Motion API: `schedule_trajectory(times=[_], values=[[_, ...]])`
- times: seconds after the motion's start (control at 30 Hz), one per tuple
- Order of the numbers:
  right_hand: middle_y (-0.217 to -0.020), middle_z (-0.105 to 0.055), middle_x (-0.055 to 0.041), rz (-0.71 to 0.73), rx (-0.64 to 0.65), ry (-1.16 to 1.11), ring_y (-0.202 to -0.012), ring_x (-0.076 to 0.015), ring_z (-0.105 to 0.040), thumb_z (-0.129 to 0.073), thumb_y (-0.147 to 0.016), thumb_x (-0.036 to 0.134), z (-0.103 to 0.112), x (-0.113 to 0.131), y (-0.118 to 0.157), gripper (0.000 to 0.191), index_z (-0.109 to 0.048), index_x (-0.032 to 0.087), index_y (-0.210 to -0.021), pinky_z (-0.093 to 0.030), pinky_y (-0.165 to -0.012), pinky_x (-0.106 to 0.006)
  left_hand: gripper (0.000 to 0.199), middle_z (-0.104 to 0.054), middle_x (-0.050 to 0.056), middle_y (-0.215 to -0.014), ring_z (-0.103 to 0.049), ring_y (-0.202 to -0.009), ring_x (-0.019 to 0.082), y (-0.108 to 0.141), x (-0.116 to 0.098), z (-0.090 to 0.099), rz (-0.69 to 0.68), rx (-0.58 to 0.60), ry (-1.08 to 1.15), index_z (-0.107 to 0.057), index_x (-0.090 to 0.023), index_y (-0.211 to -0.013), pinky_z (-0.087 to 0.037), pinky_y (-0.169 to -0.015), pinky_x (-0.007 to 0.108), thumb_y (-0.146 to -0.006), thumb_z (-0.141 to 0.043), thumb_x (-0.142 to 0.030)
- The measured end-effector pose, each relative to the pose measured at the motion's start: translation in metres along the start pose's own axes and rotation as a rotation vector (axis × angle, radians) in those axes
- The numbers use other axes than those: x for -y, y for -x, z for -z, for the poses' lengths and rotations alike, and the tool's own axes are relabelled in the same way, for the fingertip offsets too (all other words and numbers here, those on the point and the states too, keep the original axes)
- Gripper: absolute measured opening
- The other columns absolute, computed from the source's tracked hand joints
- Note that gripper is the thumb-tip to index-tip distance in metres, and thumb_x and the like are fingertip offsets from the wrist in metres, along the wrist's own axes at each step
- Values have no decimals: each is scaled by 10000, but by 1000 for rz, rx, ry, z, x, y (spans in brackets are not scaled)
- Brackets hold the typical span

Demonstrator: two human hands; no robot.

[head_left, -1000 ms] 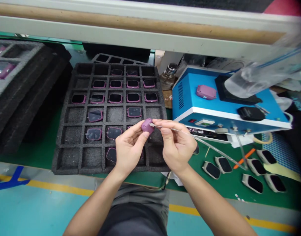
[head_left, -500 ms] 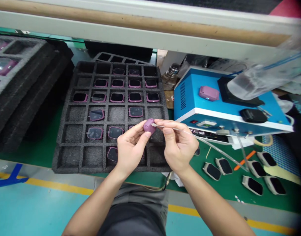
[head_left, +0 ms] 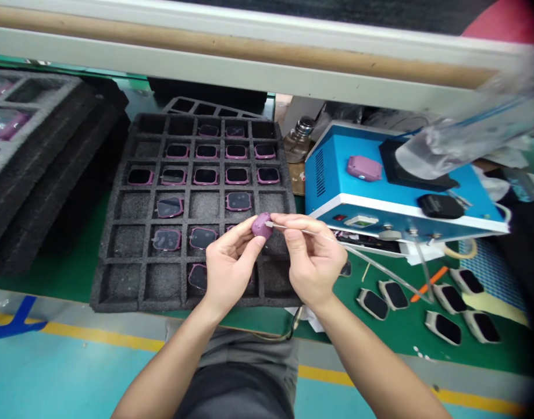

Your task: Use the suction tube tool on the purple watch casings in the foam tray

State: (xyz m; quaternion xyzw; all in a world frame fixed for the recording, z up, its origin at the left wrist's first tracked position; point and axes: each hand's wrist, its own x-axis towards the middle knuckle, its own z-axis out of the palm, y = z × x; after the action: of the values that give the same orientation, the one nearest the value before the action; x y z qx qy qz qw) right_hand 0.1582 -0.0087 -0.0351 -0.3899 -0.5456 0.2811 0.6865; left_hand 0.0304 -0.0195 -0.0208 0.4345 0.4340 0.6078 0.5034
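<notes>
My left hand pinches a small purple watch case between thumb and fingers, above the foam tray. My right hand holds a thin nozzle on a clear tube, its tip at the side of the case. Beneath my hands sits a dark grey foam tray with square cells, many holding purple-rimmed watch cases. My hands hide part of its lower rows.
A blue bench machine stands to the right, with a purple case and a black case on top. Silver-rimmed watch cases and an orange tool lie on the green mat. Stacked foam trays are at left, a glass bottle behind, and a plastic bag upper right.
My hands keep the same hold on the case and nozzle. The whole view has shifted slightly as my head moved.
</notes>
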Motion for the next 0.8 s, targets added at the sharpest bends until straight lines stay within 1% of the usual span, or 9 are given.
schedule_trajectory(times=[0.1,0.2,0.33,0.57,0.8], values=[[-1029,-792,-67,0,0,-8,-1001,-212,-789,-667,-1000,221,-1,1,-3,85,-749,235,-986,-676,-890,-380,322,-815,89,-1206,-801,-1094,245,-1,0,0,-10,-5,-15,-825,-195,-1171,-645,-1012,333,-856,-845,-259],[-1027,-796,-72,-2,6,0,-983,-204,-789,-656,-1006,250,-2,2,-7,98,-740,232,-960,-680,-872,-370,344,-821,93,-1185,-806,-1073,256,-3,1,1,-21,-39,-66,-824,-194,-1173,-650,-1010,358,-844,-863,-288],[-1030,-798,-65,16,18,-42,-984,-184,-785,-651,-1009,258,-3,1,-13,99,-737,236,-965,-676,-885,-349,361,-826,76,-1176,-806,-1072,245,-5,3,2,-38,-69,-106,-820,-211,-1185,-644,-1023,357,-836,-875,-280],[-1018,-795,-71,-22,24,-48,-972,-192,-779,-645,-1015,367,-4,1,-16,176,-737,234,-946,-677,-870,-356,365,-815,77,-1215,-791,-1123,260,-7,4,1,-55,-69,-142,-814,-216,-1199,-620,-1073,392,-846,-868,-290],[-1016,-795,-60,2,20,-86,-952,-177,-775,-650,-1013,336,-4,0,-17,149,-749,236,-963,-675,-844,-328,344,-814,66,-1225,-792,-1120,243,-8,4,1,-69,-60,-142,-814,-227,-1197,-620,-1067,363,-860,-857,-276]])
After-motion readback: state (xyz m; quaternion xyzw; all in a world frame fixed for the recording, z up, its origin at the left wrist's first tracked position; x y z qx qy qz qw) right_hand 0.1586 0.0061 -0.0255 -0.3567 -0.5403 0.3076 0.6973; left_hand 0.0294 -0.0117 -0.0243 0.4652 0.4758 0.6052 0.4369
